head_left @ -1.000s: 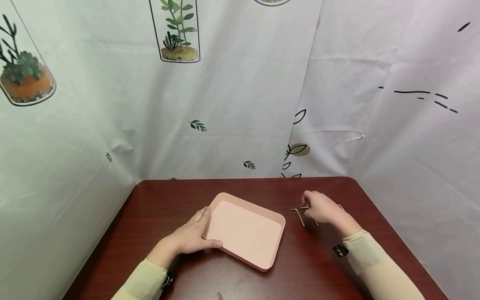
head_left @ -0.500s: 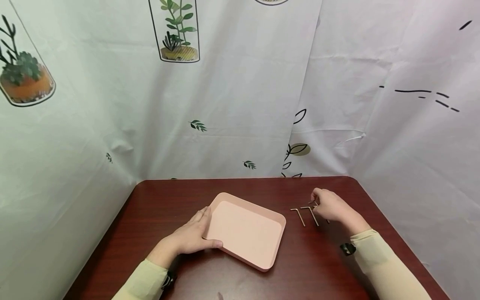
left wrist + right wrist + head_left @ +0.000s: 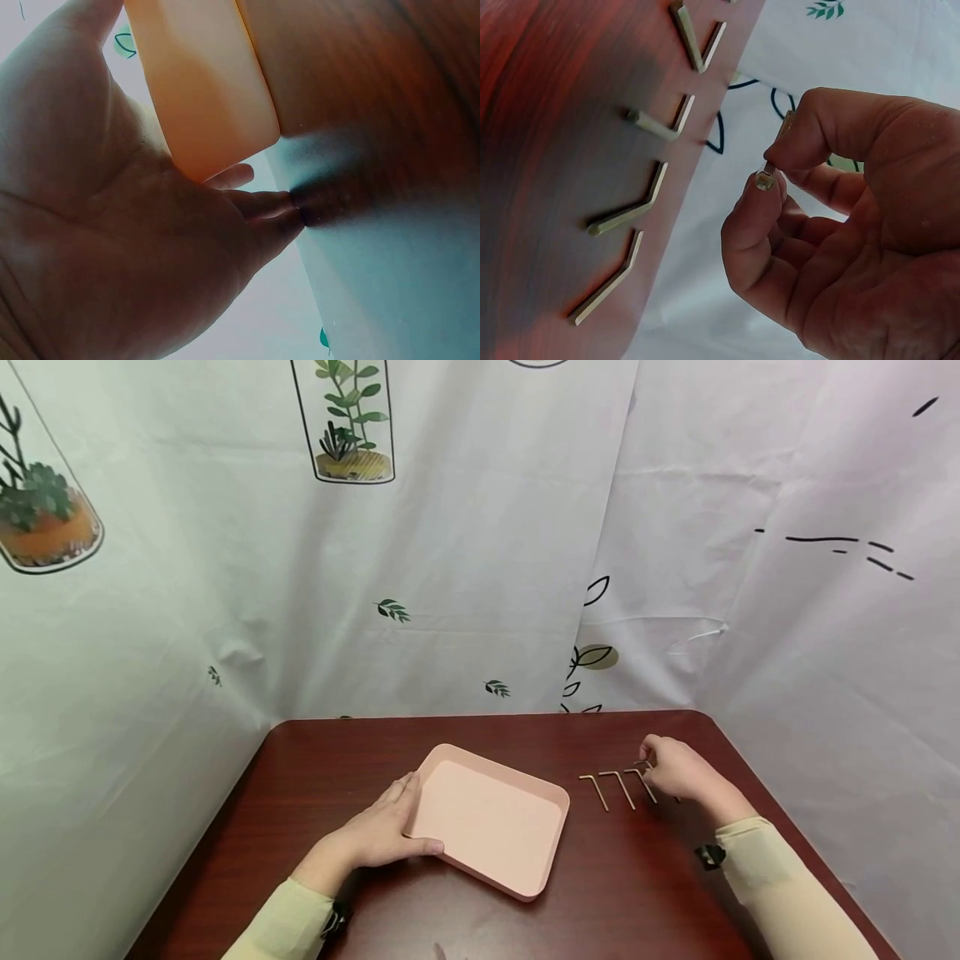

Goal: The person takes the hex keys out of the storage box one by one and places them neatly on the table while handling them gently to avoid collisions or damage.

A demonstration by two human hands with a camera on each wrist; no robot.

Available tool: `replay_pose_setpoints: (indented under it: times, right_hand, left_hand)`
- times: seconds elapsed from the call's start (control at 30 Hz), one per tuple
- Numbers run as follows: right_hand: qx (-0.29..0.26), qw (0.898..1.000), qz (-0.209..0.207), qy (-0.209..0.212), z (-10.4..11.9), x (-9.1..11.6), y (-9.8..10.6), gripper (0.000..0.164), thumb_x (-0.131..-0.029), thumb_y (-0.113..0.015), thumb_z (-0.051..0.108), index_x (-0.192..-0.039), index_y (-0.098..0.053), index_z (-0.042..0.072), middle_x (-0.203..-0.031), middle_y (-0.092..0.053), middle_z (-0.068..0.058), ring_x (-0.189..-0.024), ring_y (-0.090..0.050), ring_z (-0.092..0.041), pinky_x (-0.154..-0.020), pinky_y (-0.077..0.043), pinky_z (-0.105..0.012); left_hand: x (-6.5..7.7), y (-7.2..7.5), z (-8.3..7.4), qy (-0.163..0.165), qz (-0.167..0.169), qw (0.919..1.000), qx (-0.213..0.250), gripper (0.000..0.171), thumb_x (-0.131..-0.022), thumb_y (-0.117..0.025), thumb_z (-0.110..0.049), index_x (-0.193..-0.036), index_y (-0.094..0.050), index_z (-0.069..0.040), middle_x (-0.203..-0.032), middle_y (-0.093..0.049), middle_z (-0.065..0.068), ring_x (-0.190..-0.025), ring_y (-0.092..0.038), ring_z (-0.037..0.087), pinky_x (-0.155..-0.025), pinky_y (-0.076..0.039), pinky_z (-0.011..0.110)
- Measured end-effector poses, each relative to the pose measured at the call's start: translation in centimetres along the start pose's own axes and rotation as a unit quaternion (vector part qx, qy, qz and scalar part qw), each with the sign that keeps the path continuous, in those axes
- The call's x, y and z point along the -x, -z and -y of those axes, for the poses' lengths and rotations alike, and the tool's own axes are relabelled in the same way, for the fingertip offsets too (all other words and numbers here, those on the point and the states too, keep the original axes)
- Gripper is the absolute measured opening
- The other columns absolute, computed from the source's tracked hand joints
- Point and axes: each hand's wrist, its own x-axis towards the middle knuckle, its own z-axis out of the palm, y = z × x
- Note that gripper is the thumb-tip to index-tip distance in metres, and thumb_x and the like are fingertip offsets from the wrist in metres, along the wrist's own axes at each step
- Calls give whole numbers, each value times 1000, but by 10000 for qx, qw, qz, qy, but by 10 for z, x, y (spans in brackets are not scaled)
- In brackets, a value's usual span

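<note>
A pink rectangular tray (image 3: 491,827) lies turned at an angle on the table. My left hand (image 3: 378,835) rests against its left corner, fingers straight along one side and thumb at the near rim; in the left wrist view the palm faces the tray wall (image 3: 214,82). To the right of the tray, several L-shaped hex keys (image 3: 618,788) lie in a row. Over the right end of that row, my right hand (image 3: 682,770) pinches another hex key (image 3: 785,127) between thumb and forefinger. Most of the pinched key is hidden by the fingers.
The dark red wooden table (image 3: 600,893) has rounded far corners. A white printed curtain (image 3: 480,568) hangs behind it and along both sides. In the right wrist view, the table's edge runs close beside the hex keys (image 3: 634,202).
My right hand has moved right along the row, and more hex keys show on the table to its left. The left hand and the tray have stayed in place.
</note>
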Motion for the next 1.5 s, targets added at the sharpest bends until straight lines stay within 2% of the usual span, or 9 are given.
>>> replay_pose_setpoints:
  times: [0.23, 0.47, 0.73, 0.97, 1.2, 1.5]
  right_hand:
    - [163, 9998, -12, -134, -12, 2, 4, 26, -83, -74, -2, -106, -62, 2, -84, -59, -5, -69, -55, -22, -64, -46, -39]
    - [114, 9995, 35, -277, -25, 3, 7, 27, -84, -74, 0, -108, -62, 1, -80, -60, -5, -66, -55, -21, -62, -46, -38]
    - [13, 9990, -26, -443, -43, 5, 9, 25, -84, -70, -1, -107, -61, 1, -78, -60, -7, -53, -57, -21, -52, -49, -38]
    - [201, 9988, -94, -434, -51, 5, 12, 24, -84, -75, 1, -105, -61, 1, -84, -61, -8, -69, -56, -23, -63, -47, -39]
    - [124, 9984, -62, -546, -63, 6, 14, 24, -85, -78, 1, -103, -61, 1, -78, -61, -6, -63, -58, -21, -64, -48, -40]
    - [348, 9982, -190, -448, -80, 6, 18, 24, -80, -76, 1, -99, -62, 2, -81, -61, -7, -74, -57, -25, -70, -47, -42]
  left_hand:
    - [1, 1, -1, -2, 27, 10000, 54, 136, -90, -79, -76, -172, -17, 12, -179, -19, 34, -168, -18, 49, -131, -27, 63]
    - [-1, 1, 0, -24, 8, 10000, 12, 136, -90, -79, -76, -172, -17, 12, -179, -20, 34, -168, -19, 49, -131, -28, 63]
    - [-2, 0, 1, -36, 0, 10000, 16, 136, -89, -79, -77, -172, -17, 12, -179, -20, 34, -168, -19, 48, -131, -27, 63]
    - [-2, -1, 3, -25, 4, 10000, 15, 137, -89, -79, -78, -173, -17, 11, -180, -19, 32, -168, -19, 48, -131, -28, 63]
    - [-2, -1, 3, -19, -3, 10000, 22, 137, -89, -79, -77, -173, -17, 11, -180, -20, 32, -168, -19, 48, -131, -28, 63]
    - [-2, -1, 2, -18, -34, 10000, 39, 137, -89, -80, -77, -173, -17, 11, -179, -21, 32, -168, -19, 48, -131, -28, 63]
